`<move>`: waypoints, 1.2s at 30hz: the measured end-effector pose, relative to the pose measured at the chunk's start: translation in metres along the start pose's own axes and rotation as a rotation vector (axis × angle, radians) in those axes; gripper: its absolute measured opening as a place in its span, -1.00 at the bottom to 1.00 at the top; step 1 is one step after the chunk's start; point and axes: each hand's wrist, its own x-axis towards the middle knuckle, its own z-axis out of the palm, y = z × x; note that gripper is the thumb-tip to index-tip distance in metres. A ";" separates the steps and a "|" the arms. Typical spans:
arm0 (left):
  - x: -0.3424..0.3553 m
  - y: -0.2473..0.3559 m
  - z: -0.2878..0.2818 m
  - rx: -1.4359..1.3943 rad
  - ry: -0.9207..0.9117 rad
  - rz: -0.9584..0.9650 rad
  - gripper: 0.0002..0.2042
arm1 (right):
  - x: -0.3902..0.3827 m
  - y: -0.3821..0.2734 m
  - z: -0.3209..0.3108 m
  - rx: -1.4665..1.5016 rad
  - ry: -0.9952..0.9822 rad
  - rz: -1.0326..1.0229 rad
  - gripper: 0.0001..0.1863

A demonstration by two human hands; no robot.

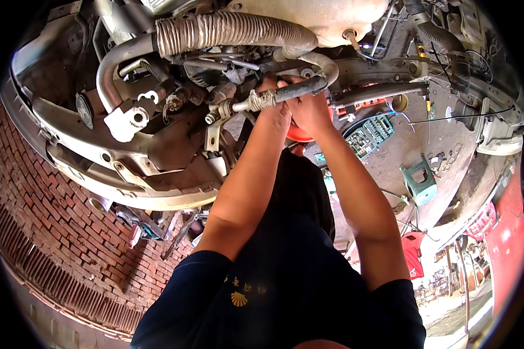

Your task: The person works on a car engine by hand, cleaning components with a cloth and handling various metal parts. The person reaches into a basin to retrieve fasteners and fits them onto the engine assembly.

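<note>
My left hand (pixel 276 110) and my right hand (pixel 308 107) are close together inside an engine bay, under and beside a dark rubber hose (pixel 297 88) with a metal fitting (pixel 256 100). The left hand's fingers are mostly hidden behind the hose. My right hand's fingers are curled; what is inside them I cannot make out. A bracket with a bolt hole (pixel 214 136) hangs left of my hands. Above them run a corrugated pipe (pixel 227 32) and a pale plastic tank (pixel 332 17). A red round container (pixel 298 135) shows behind my wrists.
The car's front crossmember (pixel 174 195) curves across the left, above brick paving (pixel 58 198). Below at the right lie an open green socket case (pixel 367 136), red tool trays (pixel 364 104), a green plastic stool (pixel 419 186) and cables. A red panel (pixel 506 244) stands at the far right.
</note>
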 end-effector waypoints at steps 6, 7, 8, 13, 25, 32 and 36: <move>0.018 0.004 -0.031 0.027 -0.097 -0.011 -0.68 | -0.006 -0.017 -0.005 0.159 -0.045 -0.007 -0.62; 0.021 0.005 -0.035 0.122 -0.093 0.019 -0.67 | -0.005 -0.019 -0.004 0.125 -0.057 0.008 -0.59; 0.020 0.007 -0.033 0.220 -0.085 0.041 -0.66 | -0.006 -0.017 -0.004 0.135 -0.060 0.010 -0.58; -0.005 0.022 -0.019 0.135 -0.123 -0.096 -0.62 | -0.005 -0.009 0.012 0.047 -0.097 0.074 -0.53; 0.003 0.047 -0.062 0.886 -0.324 0.333 -0.61 | 0.023 -0.059 0.033 -0.039 0.017 -0.011 -0.51; 0.007 0.039 -0.066 0.860 -0.309 0.379 -0.59 | 0.017 -0.062 0.027 -0.136 -0.006 -0.059 -0.52; 0.008 0.038 -0.069 0.863 -0.299 0.397 -0.57 | 0.017 -0.068 0.030 -0.264 -0.022 -0.099 -0.51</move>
